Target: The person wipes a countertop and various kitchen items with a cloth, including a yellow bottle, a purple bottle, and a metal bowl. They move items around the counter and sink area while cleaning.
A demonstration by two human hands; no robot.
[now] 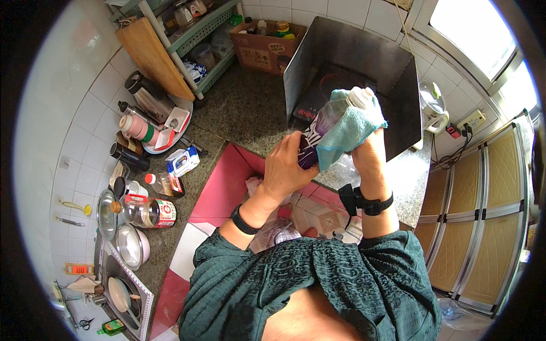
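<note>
My left hand [286, 168] grips the lower part of a plastic bottle [313, 138] with a purple label bearing white writing. The bottle is tilted, its white cap [361, 96] pointing up and away from me. A light teal cloth [350, 134] drapes over the bottle's right side and around its neck. Behind that cloth is my right hand [370, 143], pressing it against the bottle; most of its fingers are hidden. Both hands are in front of the black induction cooktop [318, 91], which stands inside a metal splash guard [362, 38].
On the left counter [209, 149] stand a sauce bottle [164, 184], a large oil jug [147, 212], a wet wipes pack [183, 161] and bowls [131, 246]. A sink [140, 315] lies at lower left. A cardboard box [262, 51] of bottles is at the back. Folding panels [469, 204] stand right.
</note>
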